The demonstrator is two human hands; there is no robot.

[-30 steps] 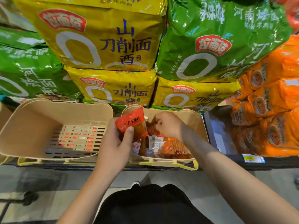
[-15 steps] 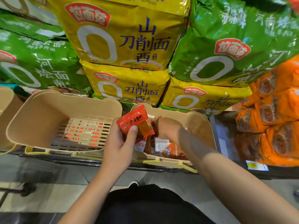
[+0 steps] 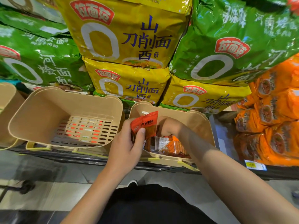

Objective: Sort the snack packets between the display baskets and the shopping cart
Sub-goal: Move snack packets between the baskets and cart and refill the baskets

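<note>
My left hand [image 3: 127, 146] grips a small bunch of red and orange snack packets [image 3: 145, 124], thumb across their front, just above the left rim of the right beige basket [image 3: 198, 122]. That basket holds several more packets [image 3: 169, 145]. My right hand [image 3: 169, 127] reaches down into this basket with its fingers curled among the packets; its fingertips are hidden, so what they hold is unclear. The left beige basket [image 3: 48, 113] has nothing in it, and colours show through its slotted floor.
Large yellow noodle bags [image 3: 129, 36] and green noodle bags [image 3: 226, 46] are stacked right behind the baskets. Orange packs [image 3: 271, 120] fill the shelf at right. Another beige basket's edge [image 3: 6, 101] shows at far left. Grey floor lies below the shelf edge.
The view shifted slightly, so the baskets sit further right in frame. My left hand keeps the packets raised at the basket rim; my right hand stays down among the packets.
</note>
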